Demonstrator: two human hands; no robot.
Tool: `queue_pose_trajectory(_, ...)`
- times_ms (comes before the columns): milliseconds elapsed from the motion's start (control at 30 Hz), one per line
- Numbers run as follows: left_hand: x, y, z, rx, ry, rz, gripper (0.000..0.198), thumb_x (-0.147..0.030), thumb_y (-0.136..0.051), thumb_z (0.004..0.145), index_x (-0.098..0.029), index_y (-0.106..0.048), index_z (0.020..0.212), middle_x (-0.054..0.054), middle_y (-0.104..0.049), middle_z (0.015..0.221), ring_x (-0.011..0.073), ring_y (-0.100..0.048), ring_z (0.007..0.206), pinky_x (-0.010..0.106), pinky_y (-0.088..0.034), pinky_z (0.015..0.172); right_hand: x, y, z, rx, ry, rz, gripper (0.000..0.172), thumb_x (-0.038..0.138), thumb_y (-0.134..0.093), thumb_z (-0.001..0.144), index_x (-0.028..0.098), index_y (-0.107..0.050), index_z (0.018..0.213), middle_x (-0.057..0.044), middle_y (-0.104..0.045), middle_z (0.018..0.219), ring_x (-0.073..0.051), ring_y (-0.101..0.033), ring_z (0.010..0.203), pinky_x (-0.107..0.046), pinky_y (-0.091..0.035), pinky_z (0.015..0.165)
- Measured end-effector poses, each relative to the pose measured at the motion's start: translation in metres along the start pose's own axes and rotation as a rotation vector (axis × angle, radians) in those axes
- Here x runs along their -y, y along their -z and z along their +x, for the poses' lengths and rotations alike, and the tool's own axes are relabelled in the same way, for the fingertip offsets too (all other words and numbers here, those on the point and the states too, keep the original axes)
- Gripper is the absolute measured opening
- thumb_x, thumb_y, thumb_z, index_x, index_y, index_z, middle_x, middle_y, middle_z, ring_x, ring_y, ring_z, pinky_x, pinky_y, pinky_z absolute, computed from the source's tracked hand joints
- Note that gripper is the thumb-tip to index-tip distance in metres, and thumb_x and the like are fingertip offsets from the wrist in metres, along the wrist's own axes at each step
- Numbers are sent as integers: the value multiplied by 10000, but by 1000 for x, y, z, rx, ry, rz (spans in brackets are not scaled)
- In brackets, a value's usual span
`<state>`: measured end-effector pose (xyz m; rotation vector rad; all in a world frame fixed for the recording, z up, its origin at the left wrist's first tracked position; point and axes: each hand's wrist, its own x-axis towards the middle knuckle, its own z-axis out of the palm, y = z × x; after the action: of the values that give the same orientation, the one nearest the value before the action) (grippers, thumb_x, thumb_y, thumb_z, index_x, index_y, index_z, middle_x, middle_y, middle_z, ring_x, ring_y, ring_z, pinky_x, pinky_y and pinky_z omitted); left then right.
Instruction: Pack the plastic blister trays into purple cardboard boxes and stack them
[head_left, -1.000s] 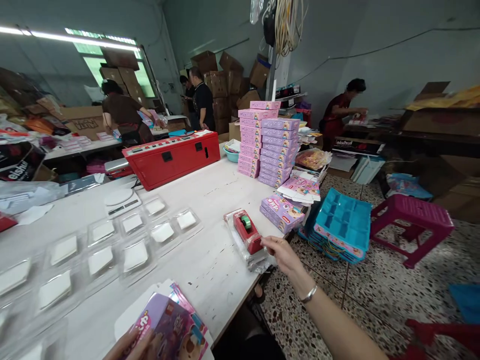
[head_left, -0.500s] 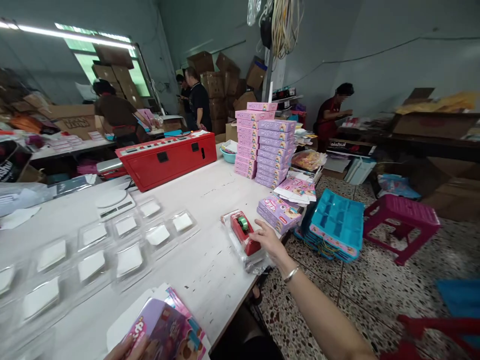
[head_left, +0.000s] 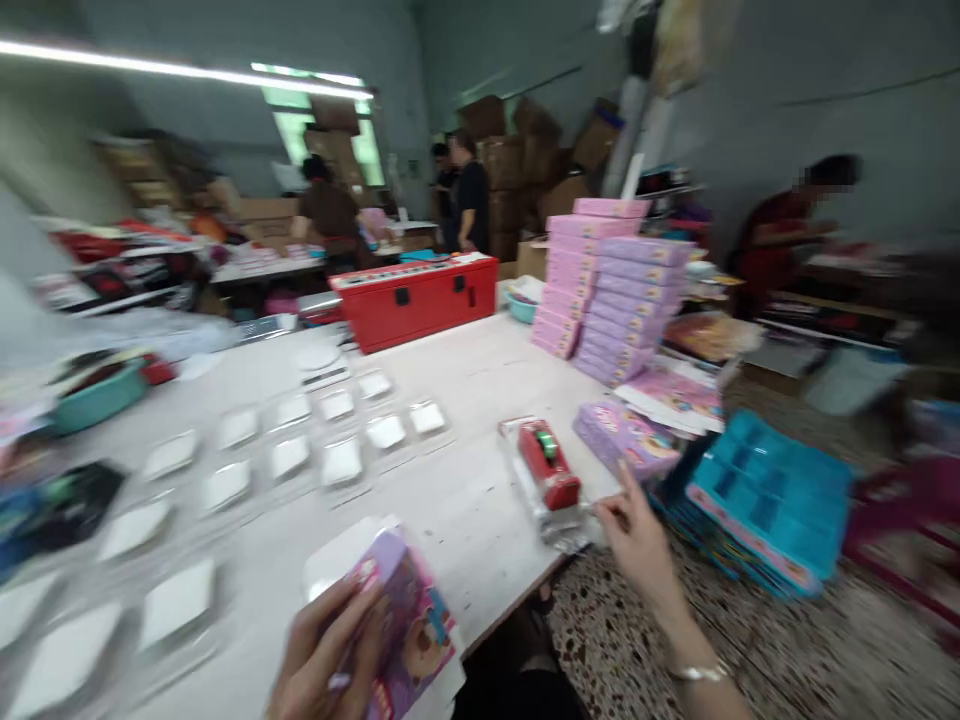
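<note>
My left hand (head_left: 330,650) is closed around a purple and pink printed carton (head_left: 409,630) at the near edge of the white table (head_left: 465,400). My right hand (head_left: 637,530) hovers beside the near end of a red tape dispenser (head_left: 549,464) with a green roll, which sits on clear plastic. Thumb and fingers of that hand look pinched together at the dispenser's end; motion blur hides what is between them. The whole view is smeared.
Several clear blister trays with white inserts (head_left: 337,440) cover the table's left half. A red case (head_left: 416,300) stands at the back, stacked pink and purple boxes (head_left: 607,290) at the right. Turquoise trays (head_left: 757,500) lie on the floor. Other people stand at far tables.
The view has swung left and blurred. My left hand has lifted the carton higher into view. My right hand has pulled back from the dispenser's top to its near end.
</note>
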<state>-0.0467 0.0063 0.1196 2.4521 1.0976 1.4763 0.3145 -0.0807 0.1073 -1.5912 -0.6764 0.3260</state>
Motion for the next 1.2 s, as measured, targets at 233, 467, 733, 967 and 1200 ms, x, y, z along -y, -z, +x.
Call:
queue_pose_trajectory(233, -21, -13, 11, -121, 163, -82, 908, -163, -633, 950, -250, -46, 1637, 218, -554, 1433, 221, -715, 1102, 371, -670, 853, 98, -120, -78, 586, -128, 586, 828, 351, -786, 852, 331, -408, 1588, -26, -768, 971, -112, -542, 563, -281, -543, 565)
queue_pose_trajectory(467, -14, 0, 18, 112, 29, -40, 472, -141, -547, 977, -305, -581, 1418, 152, -572, 1478, 263, -657, 1284, 363, -627, 978, 86, -161, -117, 700, -145, 566, 856, 284, -732, 878, 457, -316, 1606, -76, -566, 1500, -55, -519, 577, -242, -544, 561)
queue_pose_trajectory(733, -5, 10, 1, -115, 511, -366, 401, -327, -656, 955, -274, -657, 1353, 84, -690, 1352, 247, -700, 1215, 338, -625, 972, 13, -188, -118, 343, -172, 301, 1194, 551, -861, 706, 281, -190, 1656, -153, -514, 1467, -205, -623, 911, -367, -567, 828)
queue_pose_trajectory(967, -6, 16, -20, -95, 620, -230, 820, -420, -640, 959, -268, -204, 1637, 188, -530, 1505, 361, -549, 1399, 528, -568, 1063, 47, -170, -60, 622, 147, 266, 1035, 353, -759, 850, 259, -138, 1672, -78, -727, 1128, -246, -692, 961, -406, -567, 892)
queue_pose_trajectory(1200, 8, 18, 39, 145, 55, -140, 448, -262, -604, 973, -272, -560, 1419, 137, -644, 1367, 269, -659, 1264, 429, -605, 1019, 95, -163, -52, 888, 1008, 42, 828, 68, -581, 885, 333, -328, 1627, -118, -643, 1390, -284, -607, 1253, -506, -535, 1043)
